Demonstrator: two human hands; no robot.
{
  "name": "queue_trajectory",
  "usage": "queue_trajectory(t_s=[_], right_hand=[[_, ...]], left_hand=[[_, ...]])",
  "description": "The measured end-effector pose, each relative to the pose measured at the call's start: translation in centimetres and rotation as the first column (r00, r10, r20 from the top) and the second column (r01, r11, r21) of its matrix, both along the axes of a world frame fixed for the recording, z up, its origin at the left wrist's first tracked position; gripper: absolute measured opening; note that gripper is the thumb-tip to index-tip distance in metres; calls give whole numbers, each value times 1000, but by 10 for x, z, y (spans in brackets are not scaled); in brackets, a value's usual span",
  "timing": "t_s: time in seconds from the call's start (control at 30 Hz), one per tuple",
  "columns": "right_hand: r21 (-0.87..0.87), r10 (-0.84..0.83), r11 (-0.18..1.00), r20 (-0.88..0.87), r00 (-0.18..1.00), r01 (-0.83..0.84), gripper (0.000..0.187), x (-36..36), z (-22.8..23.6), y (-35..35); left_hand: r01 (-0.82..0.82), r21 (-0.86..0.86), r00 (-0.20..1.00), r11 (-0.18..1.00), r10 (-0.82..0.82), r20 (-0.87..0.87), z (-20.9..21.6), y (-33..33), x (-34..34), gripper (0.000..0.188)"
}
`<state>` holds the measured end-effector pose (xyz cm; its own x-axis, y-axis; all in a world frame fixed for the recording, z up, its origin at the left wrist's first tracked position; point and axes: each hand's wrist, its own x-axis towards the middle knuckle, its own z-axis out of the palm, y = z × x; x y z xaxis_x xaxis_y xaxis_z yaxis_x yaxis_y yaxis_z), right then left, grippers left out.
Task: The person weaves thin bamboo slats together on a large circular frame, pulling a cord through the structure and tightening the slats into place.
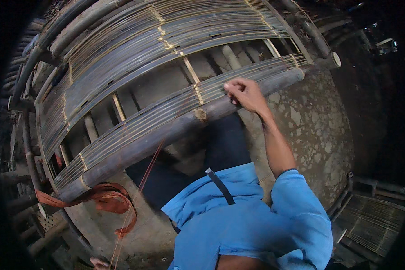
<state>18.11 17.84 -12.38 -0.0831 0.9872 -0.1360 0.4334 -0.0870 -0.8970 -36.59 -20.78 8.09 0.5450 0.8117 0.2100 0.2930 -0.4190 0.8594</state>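
Note:
My right hand [245,93] rests over the front strip of narrow bamboo slats [166,108], its fingers curled in toward the thumb. Whatever the fingertips hold, if anything, is too small to make out. At the lower left edge my left hand [100,263] shows only in part, its fingers closed by a thin reddish cord [154,158]. From there the cord stretches in strands up over the thick bamboo pole [139,146] to the slats near a lashing. An orange-red bundle of fibre or cloth [110,198] hangs over the pole's left end and trails onto the ground.
Beyond the front strip lies a wider slatted bamboo platform [135,47], with crossbars [191,69] spanning the gap. Bamboo poles [27,148] frame the left side. Stony, patchy ground [310,135] lies to the right. Another slatted bamboo piece [373,220] stands at lower right.

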Motion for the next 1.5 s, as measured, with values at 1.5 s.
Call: queue_trajectory(t_s=[1.5], right_hand=[[-158,372,926,538,756,-343,66,-24,-6,108]], left_hand=[[-602,-55,736,797,527,-425,-163,276,274,30]])
